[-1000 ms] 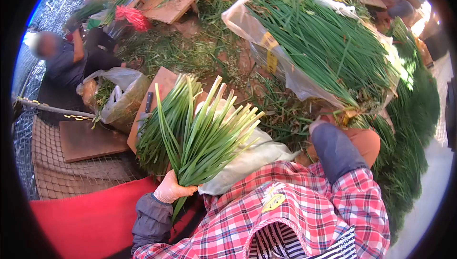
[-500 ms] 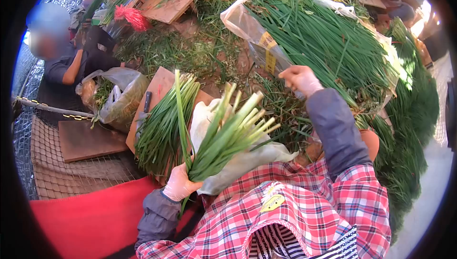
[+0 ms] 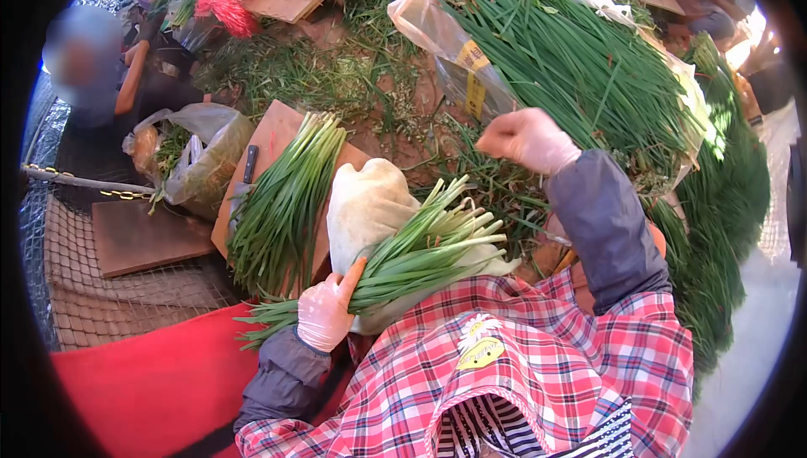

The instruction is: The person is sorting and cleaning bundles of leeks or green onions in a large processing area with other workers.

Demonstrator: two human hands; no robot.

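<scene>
My left hand [image 3: 328, 311], in a thin clear glove, is closed round a bunch of green stalks [image 3: 429, 248]. Their pale ends point right, and the leaves trail out left past my wrist. The bunch lies across a whitish cloth [image 3: 366, 206] over my lap. My right hand [image 3: 531, 140], also gloved, is raised to the right of the bunch, apart from it, with its fingers pressed together; whether they hold anything is too small to tell. A larger bundle of stalks [image 3: 290, 206] rests on a wooden board [image 3: 282, 126] beside a knife [image 3: 250, 164].
A large pile of long green leaves [image 3: 572, 63] lies in plastic at the upper right. Another person [image 3: 92, 71] sits at the upper left, near a plastic bag [image 3: 210, 147]. A brown board [image 3: 151, 235] lies at the left, and red strings [image 3: 227, 12] hang at the top.
The bunch in my left hand has tipped down from a raised position onto the cloth, leaves now to the left. My right hand has moved slightly left. The single stalk sticking up has dropped.
</scene>
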